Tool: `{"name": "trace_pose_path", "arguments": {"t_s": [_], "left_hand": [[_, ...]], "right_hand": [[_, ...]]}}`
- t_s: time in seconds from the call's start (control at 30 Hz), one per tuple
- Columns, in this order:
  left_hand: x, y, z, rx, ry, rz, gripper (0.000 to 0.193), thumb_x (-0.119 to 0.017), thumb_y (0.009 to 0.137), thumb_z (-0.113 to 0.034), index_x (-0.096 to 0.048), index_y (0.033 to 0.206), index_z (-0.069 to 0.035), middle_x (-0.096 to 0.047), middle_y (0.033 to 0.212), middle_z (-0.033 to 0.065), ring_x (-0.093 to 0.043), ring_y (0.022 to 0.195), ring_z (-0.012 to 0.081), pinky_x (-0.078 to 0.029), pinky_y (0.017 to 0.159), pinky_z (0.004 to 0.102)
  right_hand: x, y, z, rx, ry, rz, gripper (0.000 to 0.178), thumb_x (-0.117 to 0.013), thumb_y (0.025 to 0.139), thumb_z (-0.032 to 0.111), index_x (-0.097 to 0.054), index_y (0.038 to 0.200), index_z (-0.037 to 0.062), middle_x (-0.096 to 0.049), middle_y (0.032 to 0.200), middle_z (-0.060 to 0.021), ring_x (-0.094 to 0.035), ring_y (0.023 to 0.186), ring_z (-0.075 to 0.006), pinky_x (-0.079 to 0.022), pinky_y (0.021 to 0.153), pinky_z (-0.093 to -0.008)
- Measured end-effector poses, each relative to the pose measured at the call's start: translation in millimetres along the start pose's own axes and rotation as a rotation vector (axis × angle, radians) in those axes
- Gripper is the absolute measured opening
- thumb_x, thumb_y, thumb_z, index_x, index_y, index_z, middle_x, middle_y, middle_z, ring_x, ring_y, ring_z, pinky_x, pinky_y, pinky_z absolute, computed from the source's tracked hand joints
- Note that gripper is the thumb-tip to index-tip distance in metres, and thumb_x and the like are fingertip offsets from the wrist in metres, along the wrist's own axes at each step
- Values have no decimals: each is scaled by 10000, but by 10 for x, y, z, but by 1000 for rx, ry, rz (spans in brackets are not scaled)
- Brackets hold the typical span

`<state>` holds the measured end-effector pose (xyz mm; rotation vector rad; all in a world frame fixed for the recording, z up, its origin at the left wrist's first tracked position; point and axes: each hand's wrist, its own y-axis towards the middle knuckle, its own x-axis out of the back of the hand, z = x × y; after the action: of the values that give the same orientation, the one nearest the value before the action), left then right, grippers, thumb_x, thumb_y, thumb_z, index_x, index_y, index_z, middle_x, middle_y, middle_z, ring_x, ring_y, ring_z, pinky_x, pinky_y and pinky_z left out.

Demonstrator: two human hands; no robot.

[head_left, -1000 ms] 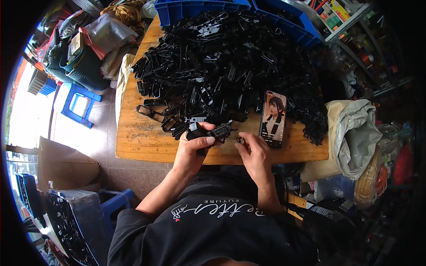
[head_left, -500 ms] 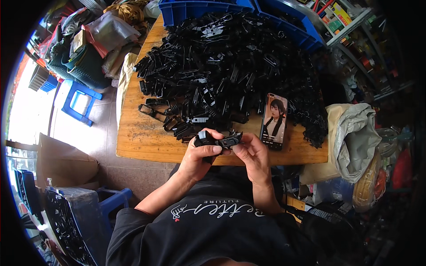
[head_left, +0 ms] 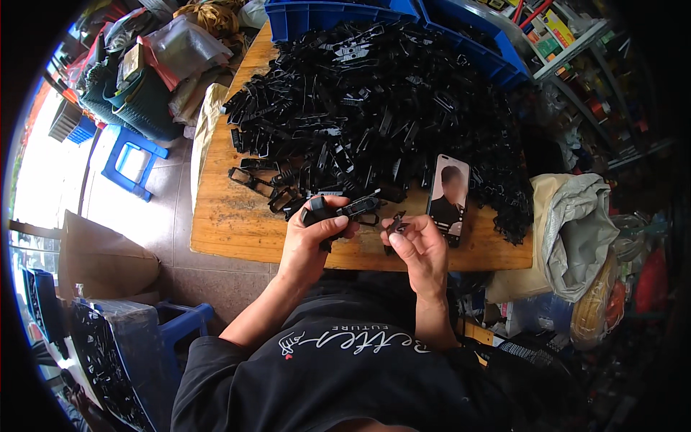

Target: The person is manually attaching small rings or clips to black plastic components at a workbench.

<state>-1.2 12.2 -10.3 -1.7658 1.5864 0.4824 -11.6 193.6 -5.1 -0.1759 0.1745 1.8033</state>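
My left hand (head_left: 306,248) is closed on a black plastic part (head_left: 360,207), whose long slotted end sticks out to the right past my fingers. A rounded dark piece (head_left: 315,211) also shows in that grip, and I cannot tell whether it is separate. To the right, apart from it, my right hand (head_left: 426,252) pinches a small dark piece (head_left: 396,225) between thumb and fingers; its exact kind is unclear. Both hands are above the front of the wooden table (head_left: 230,230). Just beyond them spreads a big heap of similar black plastic parts (head_left: 374,115).
A lit phone (head_left: 450,198) lies right of my hands, against the heap. Blue bins (head_left: 302,27) line the table's far side. An open grey-lined sack (head_left: 568,237) stands at the right edge. Blue stools (head_left: 133,162) are on the floor to the left.
My hands have drawn apart: the right one has moved right with the small dark piece, away from the part in my left hand. The view has shifted slightly.
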Motion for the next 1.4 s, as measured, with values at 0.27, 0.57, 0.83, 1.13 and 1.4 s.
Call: {"name": "trace_pose_path", "arguments": {"t_s": [0.27, 0.57, 0.83, 1.13, 1.4], "left_hand": [[-53, -51, -34, -83, 214, -80, 323, -583, 725, 29, -570, 1048, 39, -644, 855, 131, -638, 774, 187, -492, 744, 264], [-47, -122, 42, -159, 532, 16, 366, -628, 722, 62, -576, 1082, 32, -641, 915, 103, -639, 843, 174, -496, 765, 245], [-34, -122, 4, -14, 323, -21, 341, -644, 720, 6, -592, 1057, 4, -621, 803, 51, -584, 706, 117, -458, 691, 222], [227, 4, -246, -199, 125, -129, 305, -609, 750, 15, -583, 1053, 15, -636, 831, 83, -613, 734, 138, -478, 709, 242], [82, -73, -222, -68, 334, -77, 377, -588, 704, 27, -577, 1081, 22, -638, 897, 100, -615, 817, 162, -474, 777, 253]], "right_hand": [[9, 1, 103, 305, -414, -81, 101, -587, 855, 45, -572, 909, -39, -508, 960, -76, -493, 773, -89, -420, 672, -187], [-153, 145, 273, 291, -689, -77, 143, -669, 802, 110, -600, 826, -13, -558, 683, -34, -492, 569, -87, -406, 537, -211], [-227, 241, 199, 411, -859, -50, 245, -708, 759, 84, -627, 978, 12, -493, 568, 0, -413, 491, -55, -350, 468, -188], [-142, 260, -29, 507, -1235, 110, 145, -711, 655, 33, -644, 782, 25, -518, 778, -70, -507, 741, -236, -432, 647, -338], [-251, 97, 296, 517, -901, 119, 300, -680, 667, -14, -579, 946, 26, -599, 943, -124, -567, 822, -282, -470, 721, -328]]}}
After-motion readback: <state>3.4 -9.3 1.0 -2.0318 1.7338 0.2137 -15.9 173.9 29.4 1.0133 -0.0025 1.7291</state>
